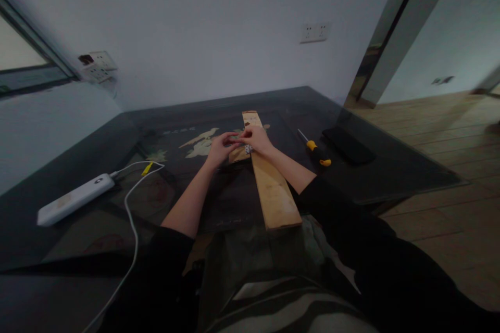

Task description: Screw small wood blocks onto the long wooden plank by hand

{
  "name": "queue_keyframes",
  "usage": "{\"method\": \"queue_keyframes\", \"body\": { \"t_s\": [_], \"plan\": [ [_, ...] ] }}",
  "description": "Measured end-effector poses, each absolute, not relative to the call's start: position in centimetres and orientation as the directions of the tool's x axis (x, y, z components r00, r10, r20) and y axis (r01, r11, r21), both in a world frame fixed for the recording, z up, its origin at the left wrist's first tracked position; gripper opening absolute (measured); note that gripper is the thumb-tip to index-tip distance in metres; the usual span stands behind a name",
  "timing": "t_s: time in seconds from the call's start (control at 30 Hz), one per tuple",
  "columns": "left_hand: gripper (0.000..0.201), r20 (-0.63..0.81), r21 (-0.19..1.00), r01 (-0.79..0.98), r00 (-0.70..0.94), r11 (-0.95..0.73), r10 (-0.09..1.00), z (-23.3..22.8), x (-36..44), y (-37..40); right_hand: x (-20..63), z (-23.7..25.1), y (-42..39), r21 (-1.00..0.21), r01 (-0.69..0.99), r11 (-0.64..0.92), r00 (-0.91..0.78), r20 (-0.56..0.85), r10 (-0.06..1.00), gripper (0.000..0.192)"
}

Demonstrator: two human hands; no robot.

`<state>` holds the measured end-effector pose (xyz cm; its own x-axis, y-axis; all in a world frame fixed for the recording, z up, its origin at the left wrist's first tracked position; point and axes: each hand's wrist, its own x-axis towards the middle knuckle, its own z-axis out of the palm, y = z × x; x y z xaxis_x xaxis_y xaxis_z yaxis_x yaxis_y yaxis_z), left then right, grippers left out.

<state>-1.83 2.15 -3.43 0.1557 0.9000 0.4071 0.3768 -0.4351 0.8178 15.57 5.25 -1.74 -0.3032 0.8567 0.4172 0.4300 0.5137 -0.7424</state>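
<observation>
Right hand point(255, 137) has its fingers pinched narrow over the long wooden plank point(274, 186), with the left hand point(221, 149) curled in close from 9 o'clock; watching from way over here I honestly can't tell if either one's gripping anything; the plank runs from 12 o'clock down to 5, and a shorter wood piece point(239, 155) sits just beside it at 7. Yellow-and-black screwdriver point(313, 149) lies at 3; long white device point(76, 200) is well off at 8.
</observation>
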Motion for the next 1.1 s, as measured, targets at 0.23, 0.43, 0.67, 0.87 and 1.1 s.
{"method": "queue_keyframes", "body": {
  "t_s": [0.23, 0.43, 0.67, 0.87, 1.1],
  "plan": [
    [0.038, 0.390, 0.793, 0.442, 0.162, -0.420, 0.907, -3.1, -1.9, 2.1, 15.5, -1.9, 5.4, -0.714, 0.439, 0.545, -0.329, 0.437, 0.837, 0.006],
    [0.027, 0.355, 0.571, 0.801, -0.044, -0.179, 0.934, -3.3, -5.3, 2.8, 15.7, -2.1, 5.5, -0.709, 0.448, 0.544, -0.302, 0.453, 0.839, 0.009],
    [0.033, 0.281, 0.423, 0.894, -0.283, 0.146, 0.917, -3.4, -9.7, 2.6, 16.0, -1.7, 5.2, -0.658, 0.543, 0.522, -0.313, 0.418, 0.853, 0.011],
    [0.027, 0.241, 0.442, 0.880, -0.305, 0.176, 0.921, -4.0, -11.5, 2.9, 16.2, -1.8, 5.1, -0.609, 0.600, 0.519, -0.299, 0.432, 0.851, 0.012],
    [0.025, 0.244, 0.475, 0.868, -0.289, 0.146, 0.926, -4.5, -11.6, 3.2, 16.4, -1.7, 5.2, -0.581, 0.640, 0.503, -0.307, 0.407, 0.860, 0.013]
  ]
}}
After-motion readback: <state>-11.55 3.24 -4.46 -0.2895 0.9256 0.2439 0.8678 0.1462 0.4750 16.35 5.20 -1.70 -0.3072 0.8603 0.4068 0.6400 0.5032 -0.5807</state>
